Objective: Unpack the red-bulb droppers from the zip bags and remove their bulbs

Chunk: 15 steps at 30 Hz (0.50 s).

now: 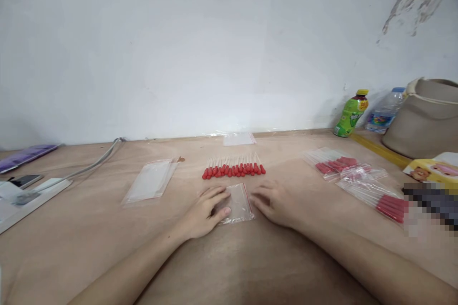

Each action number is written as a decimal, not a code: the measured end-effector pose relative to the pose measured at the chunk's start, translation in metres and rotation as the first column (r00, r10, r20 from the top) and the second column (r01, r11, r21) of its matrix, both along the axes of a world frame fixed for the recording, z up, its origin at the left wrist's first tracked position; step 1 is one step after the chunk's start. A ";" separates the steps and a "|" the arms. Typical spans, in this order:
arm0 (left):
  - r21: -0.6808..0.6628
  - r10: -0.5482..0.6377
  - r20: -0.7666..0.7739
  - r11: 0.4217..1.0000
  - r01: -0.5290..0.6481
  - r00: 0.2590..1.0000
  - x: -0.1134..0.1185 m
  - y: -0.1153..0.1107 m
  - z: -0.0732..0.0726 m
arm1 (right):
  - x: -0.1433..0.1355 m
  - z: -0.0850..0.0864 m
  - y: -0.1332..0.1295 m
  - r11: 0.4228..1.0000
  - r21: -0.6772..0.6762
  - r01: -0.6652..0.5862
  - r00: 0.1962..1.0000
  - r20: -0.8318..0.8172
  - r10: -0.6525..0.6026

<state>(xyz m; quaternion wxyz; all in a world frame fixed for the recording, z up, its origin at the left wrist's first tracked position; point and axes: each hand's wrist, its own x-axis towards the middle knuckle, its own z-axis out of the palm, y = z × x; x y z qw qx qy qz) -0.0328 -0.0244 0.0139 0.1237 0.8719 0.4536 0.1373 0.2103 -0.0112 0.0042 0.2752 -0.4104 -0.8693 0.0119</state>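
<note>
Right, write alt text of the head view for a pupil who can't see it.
The left hand and right hand flank a clear bag on a table, the left overlapping it. Behind lies a row of red-ended sticks, with bagged sticks to the right and flat bags to the left.

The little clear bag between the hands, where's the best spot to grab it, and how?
Probably pinch the clear bag by its red-striped edge, coming from the right, where the right hand is. The bag lies flat, so that exposed edge looks easiest; the left hand overlaps part of the opposite side.
</note>
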 end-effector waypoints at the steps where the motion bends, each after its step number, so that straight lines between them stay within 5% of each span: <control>1: 0.027 0.050 0.062 0.998 -0.052 0.997 0.001 0.001 0.000 | 0.006 0.005 0.005 0.995 0.030 0.092 0.996 0.002 -0.092; 3: 0.048 0.149 0.162 0.986 -0.159 0.975 0.001 0.005 0.000 | 0.024 0.016 0.017 0.940 0.102 0.325 0.941 0.061 -0.332; 7: -0.051 0.297 0.255 0.955 -0.294 0.920 -0.005 0.017 -0.005 | 0.071 0.026 0.042 0.702 0.190 0.687 0.650 0.271 -0.710; 11: -0.203 0.364 0.223 0.925 -0.322 0.904 -0.010 0.018 -0.005 | 0.105 0.013 0.056 0.582 0.033 0.813 0.524 0.394 -0.755; 15: -0.274 0.322 0.226 0.927 -0.257 0.919 -0.017 0.014 0.011 | 0.116 0.003 0.062 0.607 -0.049 0.793 0.576 0.384 -0.722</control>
